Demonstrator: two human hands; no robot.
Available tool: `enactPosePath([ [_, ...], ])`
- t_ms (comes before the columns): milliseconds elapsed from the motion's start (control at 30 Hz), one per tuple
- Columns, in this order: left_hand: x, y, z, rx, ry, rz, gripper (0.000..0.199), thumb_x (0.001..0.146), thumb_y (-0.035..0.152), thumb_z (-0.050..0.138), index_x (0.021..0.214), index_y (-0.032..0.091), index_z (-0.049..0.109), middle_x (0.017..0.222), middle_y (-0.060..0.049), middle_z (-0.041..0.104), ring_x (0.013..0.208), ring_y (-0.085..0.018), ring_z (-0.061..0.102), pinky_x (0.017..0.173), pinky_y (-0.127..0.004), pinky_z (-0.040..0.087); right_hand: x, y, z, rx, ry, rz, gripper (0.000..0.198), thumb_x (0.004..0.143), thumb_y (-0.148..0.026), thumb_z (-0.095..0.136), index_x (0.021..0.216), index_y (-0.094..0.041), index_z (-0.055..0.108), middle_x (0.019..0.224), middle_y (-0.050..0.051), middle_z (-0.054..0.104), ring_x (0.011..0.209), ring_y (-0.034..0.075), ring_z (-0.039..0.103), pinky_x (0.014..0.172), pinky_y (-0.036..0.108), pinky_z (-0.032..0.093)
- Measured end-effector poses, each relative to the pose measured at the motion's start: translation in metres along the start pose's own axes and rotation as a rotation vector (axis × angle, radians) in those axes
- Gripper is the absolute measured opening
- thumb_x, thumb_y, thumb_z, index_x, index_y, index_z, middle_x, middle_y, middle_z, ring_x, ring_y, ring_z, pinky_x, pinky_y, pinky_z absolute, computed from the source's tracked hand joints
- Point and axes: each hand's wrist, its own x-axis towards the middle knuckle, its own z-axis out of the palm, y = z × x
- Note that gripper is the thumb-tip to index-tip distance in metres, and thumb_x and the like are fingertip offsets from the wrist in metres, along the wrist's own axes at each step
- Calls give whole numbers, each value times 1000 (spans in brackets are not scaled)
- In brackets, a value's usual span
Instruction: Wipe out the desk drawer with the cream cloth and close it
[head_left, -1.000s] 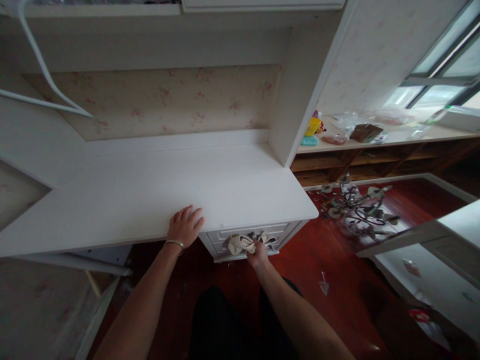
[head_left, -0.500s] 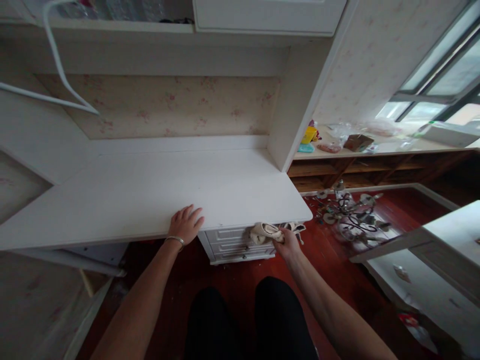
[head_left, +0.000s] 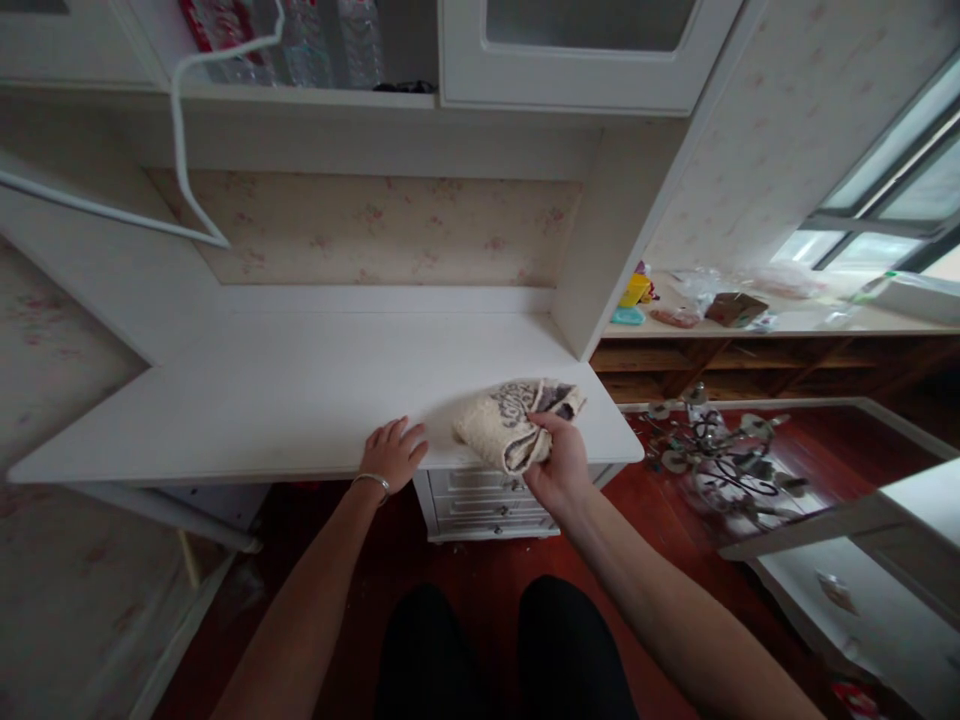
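Observation:
My right hand (head_left: 556, 460) grips a folded beige cloth (head_left: 495, 420) with a dark pattern, at the front right of the white desk (head_left: 315, 380). The cloth is over the desktop near its edge; whether all of it touches the surface I cannot tell. My left hand (head_left: 392, 450) rests on the desk's front edge, fingers spread, holding nothing, with a bracelet at the wrist. Below the desktop, between and beneath my hands, stands a white drawer unit (head_left: 480, 505) with small knobs.
A white bent tube (head_left: 180, 130) juts in at upper left, before a shelf with plastic bottles (head_left: 360, 40). A chandelier (head_left: 720, 440) lies on the red floor at right. Past it are a low shelf (head_left: 675, 350) with small items and a white piece of furniture (head_left: 885, 540).
My right hand has lifted the cloth from below the desk's front edge to over the desktop. My left hand stays on the edge. The view has shifted slightly.

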Motion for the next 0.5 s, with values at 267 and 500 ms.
enactPosePath([
  [267, 1, -1, 1, -6, 21, -2, 47, 91, 53, 29, 130, 35, 48, 141, -4, 43, 129, -22, 37, 106, -42, 26, 80, 49, 56, -84, 57, 9, 27, 81, -37, 51, 99, -18, 58, 82, 2, 63, 80, 16, 60, 77, 36, 51],
  [500, -1, 0, 0, 1, 36, 1, 47, 91, 53, 27, 128, 34, 50, 139, -4, 44, 128, -22, 37, 105, -43, 26, 59, 64, -8, -540, -39, 391, 20, 79, -29, 61, 94, -17, 58, 85, 4, 62, 74, 15, 61, 70, 32, 51],
])
